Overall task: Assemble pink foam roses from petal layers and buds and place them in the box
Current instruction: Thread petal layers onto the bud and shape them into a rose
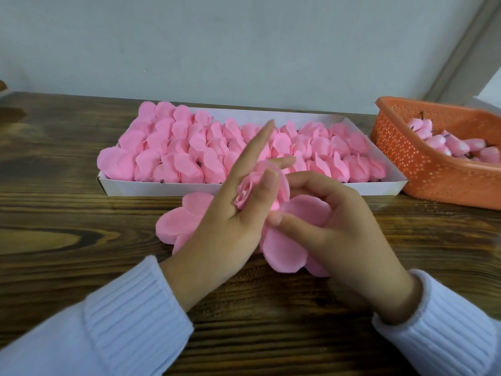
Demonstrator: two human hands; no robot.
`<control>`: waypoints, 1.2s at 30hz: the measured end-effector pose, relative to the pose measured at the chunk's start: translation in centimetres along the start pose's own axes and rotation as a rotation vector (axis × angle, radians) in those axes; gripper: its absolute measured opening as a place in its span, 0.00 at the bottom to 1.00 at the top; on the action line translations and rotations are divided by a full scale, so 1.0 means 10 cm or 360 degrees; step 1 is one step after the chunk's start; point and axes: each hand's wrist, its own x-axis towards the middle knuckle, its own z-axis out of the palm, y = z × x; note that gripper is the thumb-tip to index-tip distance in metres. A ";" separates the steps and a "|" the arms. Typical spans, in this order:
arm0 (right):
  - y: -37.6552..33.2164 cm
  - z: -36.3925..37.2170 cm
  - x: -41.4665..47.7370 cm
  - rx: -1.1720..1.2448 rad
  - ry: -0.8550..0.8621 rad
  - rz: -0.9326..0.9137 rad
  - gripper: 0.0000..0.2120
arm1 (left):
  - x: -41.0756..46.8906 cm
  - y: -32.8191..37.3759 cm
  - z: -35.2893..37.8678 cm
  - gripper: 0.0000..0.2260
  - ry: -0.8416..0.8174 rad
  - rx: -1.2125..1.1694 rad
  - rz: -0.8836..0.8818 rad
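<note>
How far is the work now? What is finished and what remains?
Done: the white box looks packed with pink roses. In hand: the left hand pinches a bud; the right hand grips a petal layer beneath. Left: finish and box this rose; spare buds wait in the orange basket.

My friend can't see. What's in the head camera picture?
The left hand holds a pink rosebud while the right hand pinches a flat petal layer on a wooden table. Behind stand a white box full of roses and an orange basket of buds.

One box, one basket (orange).
</note>
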 end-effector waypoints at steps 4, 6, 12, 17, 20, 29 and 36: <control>0.01 0.02 -0.02 -0.0102 0.0024 -0.0168 0.11 | -0.01 -0.02 0.02 0.30 -0.0012 -0.0049 -0.0011; 0.01 0.02 -0.02 -0.0134 0.0047 -0.0198 0.13 | -0.01 -0.03 0.01 0.31 0.0007 -0.0082 -0.0047; 0.01 0.04 -0.02 -0.0171 0.0071 -0.0294 0.17 | -0.03 -0.03 0.01 0.30 0.0047 0.0004 0.0009; 0.06 0.06 -0.01 -0.0339 0.0003 -0.0309 0.15 | -0.03 -0.03 0.03 0.30 0.0024 -0.0123 -0.0048; 0.06 0.06 -0.01 -0.0374 -0.0015 -0.0333 0.19 | -0.04 -0.04 0.03 0.31 0.0017 -0.0125 -0.0083; 0.07 0.02 0.00 -0.0209 -0.0117 -0.0252 0.11 | -0.03 0.00 0.00 0.33 -0.0099 -0.0079 -0.0067; 0.06 -0.09 0.03 0.0249 -0.0485 -0.0059 0.12 | 0.06 0.06 -0.23 0.36 -0.0443 0.0229 -0.0172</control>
